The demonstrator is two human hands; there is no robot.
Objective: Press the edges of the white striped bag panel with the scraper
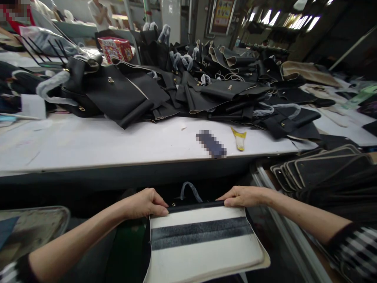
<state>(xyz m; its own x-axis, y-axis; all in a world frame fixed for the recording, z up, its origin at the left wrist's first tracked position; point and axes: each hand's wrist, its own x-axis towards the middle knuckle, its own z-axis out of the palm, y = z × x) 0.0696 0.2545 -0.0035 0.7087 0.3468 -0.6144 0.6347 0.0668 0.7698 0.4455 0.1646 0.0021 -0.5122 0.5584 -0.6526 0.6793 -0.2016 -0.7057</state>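
By the left hand (pixel 150 203) and the right hand (pixel 244 195), held apart, a white-lined panel (pixel 203 257) is pinched at its dark upper edge, nearer than the white table (pixel 88 145). Beyond the table's front edge, a white strip is bordered by heaped black bags (pixel 118 92).
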